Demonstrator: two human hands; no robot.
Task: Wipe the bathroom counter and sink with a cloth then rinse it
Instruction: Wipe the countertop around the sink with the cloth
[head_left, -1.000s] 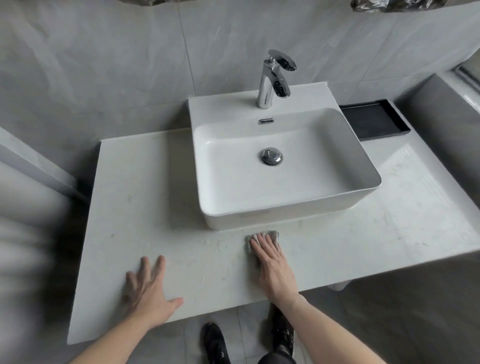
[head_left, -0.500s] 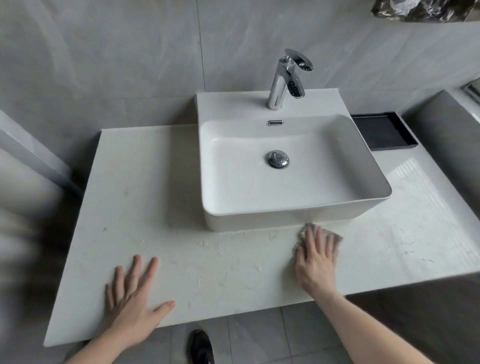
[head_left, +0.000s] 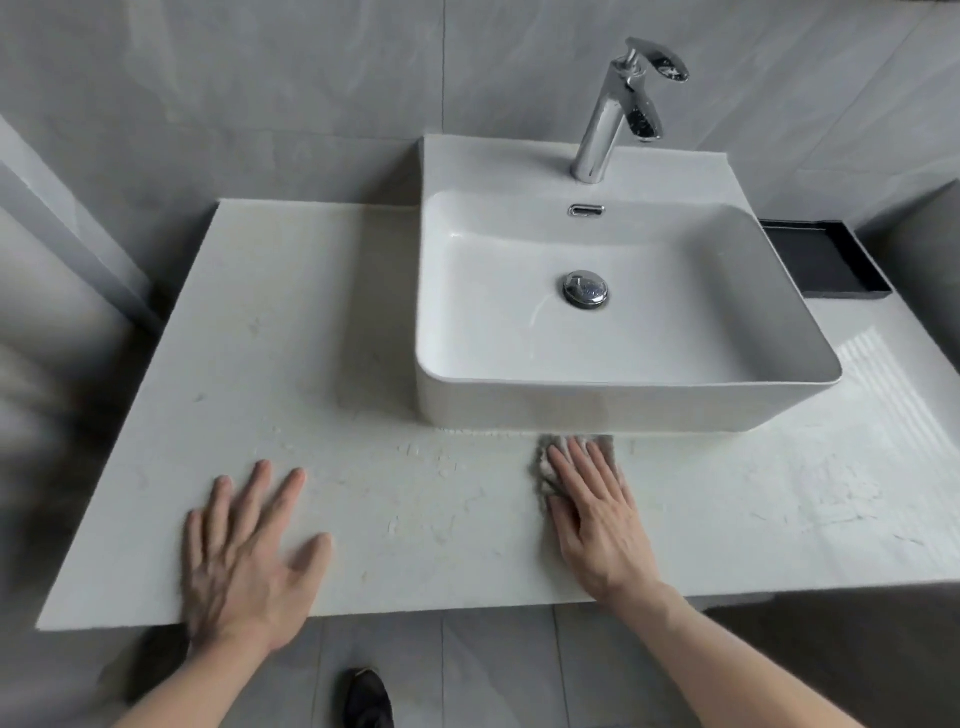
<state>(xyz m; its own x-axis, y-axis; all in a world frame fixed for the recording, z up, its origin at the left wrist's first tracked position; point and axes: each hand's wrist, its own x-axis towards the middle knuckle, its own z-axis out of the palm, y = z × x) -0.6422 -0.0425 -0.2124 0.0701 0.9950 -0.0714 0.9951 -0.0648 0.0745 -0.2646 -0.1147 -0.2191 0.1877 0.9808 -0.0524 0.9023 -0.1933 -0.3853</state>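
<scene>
Cloth (head_left: 548, 470) is pinned flat under our right hand (head_left: 597, 512), fingers straight and pressing down, nothing curled around it. It sits on the counter (head_left: 363, 338) right in front of the sink (head_left: 613, 410), just beside the basin's front wall, and only a bit of it peeks out past the fingertips and along the left edge of the hand. Our left hand (head_left: 244, 556) is spread open and flat on the counter near the front edge, well apart from the cloth, holding nothing, looks like it's just bracing us.

The thing that matters for the next stroke, we'd say: the strip between the basin wall and the counter's front edge runs left to right, so the wipe pretty much has to go sideways along it. There's crumbly white residue on the counter on both sides of the hand, more obvious to the left between our two hands. Right hand is already on the cloth, so it's the one to do it. Sink bowl and rinse under the faucet (head_left: 618, 114) look not yet done.
</scene>
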